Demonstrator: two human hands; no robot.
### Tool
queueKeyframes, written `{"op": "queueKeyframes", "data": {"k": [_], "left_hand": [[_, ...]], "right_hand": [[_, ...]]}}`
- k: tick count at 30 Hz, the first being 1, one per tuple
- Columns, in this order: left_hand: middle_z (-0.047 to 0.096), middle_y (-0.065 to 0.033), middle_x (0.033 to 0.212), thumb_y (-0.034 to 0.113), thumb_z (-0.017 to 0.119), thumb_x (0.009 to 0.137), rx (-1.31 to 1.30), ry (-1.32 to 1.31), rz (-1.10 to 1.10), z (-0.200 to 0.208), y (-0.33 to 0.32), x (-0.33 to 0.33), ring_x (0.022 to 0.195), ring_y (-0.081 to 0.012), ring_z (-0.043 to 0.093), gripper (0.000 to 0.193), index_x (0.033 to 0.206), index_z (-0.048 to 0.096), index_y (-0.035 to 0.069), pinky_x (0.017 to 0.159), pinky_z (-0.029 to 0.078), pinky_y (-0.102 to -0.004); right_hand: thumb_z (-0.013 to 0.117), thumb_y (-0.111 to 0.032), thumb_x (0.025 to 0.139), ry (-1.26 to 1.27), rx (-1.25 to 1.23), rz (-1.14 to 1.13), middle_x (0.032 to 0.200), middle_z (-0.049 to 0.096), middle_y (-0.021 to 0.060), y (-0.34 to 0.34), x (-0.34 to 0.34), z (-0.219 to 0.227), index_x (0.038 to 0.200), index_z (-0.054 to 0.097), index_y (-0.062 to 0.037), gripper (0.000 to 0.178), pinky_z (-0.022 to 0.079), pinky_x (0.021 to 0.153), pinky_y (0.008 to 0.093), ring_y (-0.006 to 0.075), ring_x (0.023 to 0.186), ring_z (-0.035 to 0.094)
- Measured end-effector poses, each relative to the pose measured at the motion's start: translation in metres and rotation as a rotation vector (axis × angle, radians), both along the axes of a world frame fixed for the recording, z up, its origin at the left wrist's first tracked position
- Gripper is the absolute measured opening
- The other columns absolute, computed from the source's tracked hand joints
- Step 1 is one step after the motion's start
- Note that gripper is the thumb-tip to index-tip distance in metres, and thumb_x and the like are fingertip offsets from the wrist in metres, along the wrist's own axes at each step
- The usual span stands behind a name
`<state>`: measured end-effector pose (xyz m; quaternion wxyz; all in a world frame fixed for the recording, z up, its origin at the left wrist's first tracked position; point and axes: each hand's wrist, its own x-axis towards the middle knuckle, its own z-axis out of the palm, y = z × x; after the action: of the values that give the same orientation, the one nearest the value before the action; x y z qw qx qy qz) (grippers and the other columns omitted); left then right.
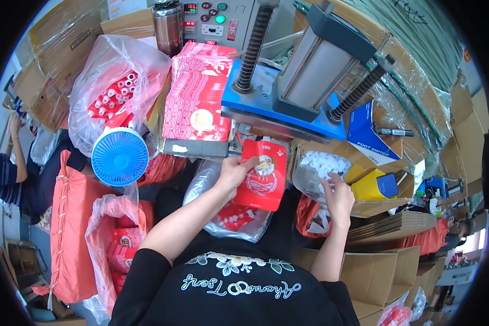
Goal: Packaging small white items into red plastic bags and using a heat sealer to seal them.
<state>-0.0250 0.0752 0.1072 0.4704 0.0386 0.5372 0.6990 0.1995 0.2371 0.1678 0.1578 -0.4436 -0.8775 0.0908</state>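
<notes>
My left hand (234,173) grips a flat red pouch (265,187) by its left edge, thumb on the front. The pouch is printed with a round food picture, and a small white spout shows at its top edge. It is held upright just in front of a press (266,89) with a blue plate. To the right, my right hand (339,202) is at a clear plastic tub (304,187) full of small white plastic parts (323,162). Its thumb and fingers are bent and a little apart at the parts; I see nothing held between them.
A stack of red pouches (193,103) lies left of the press. Beyond it are a clear bag (92,81) of spouted pouches and a blue fan (120,157). A plastic-lined container (201,187) with red pouches is below my left hand. Cardboard boxes (375,271) stand at right.
</notes>
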Motion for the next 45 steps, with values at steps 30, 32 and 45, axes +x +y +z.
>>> {"op": "queueKeyframes", "data": {"k": [30, 32, 45], "left_hand": [[0.07, -0.0113, 0.084, 0.003, 0.072, 0.079, -0.028, 1.001, -0.153, -0.027, -0.09, 0.006, 0.072, -0.0179, 0.068, 0.014, 0.093, 0.073, 0.002, 0.066, 0.05, -0.0274], [0.07, -0.0111, 0.087, 0.006, 0.072, 0.082, -0.024, 0.951, -0.298, -0.028, -0.093, 0.011, 0.072, -0.016, 0.067, 0.013, 0.094, 0.073, 0.0, 0.065, 0.049, -0.0274], [0.071, -0.0129, 0.092, 0.021, 0.073, 0.088, -0.039, 0.145, -0.001, -0.006, -0.01, 0.002, 0.08, -0.0197, 0.07, 0.032, 0.101, 0.066, -0.007, 0.07, 0.055, -0.0311]], "right_hand": [[0.074, -0.021, 0.082, 0.158, -0.256, 0.79, 0.089, 0.065, 0.011, -0.063, -0.075, 0.021, 0.093, 0.069, -0.0021, 0.023, 0.048, 0.077, 0.0352, 0.0268, 0.086, 0.062], [0.074, -0.021, 0.082, 0.174, -0.397, 0.808, 0.089, 0.066, 0.0107, -0.063, -0.081, 0.008, 0.093, 0.069, -0.0021, 0.022, 0.048, 0.077, 0.0347, 0.026, 0.087, 0.063], [0.071, -0.027, 0.085, 0.28, 0.06, 0.177, 0.09, 0.069, 0.0126, -0.001, -0.031, -0.018, 0.104, 0.068, -0.0071, 0.028, 0.053, 0.072, 0.0423, 0.0327, 0.085, 0.066]]}}
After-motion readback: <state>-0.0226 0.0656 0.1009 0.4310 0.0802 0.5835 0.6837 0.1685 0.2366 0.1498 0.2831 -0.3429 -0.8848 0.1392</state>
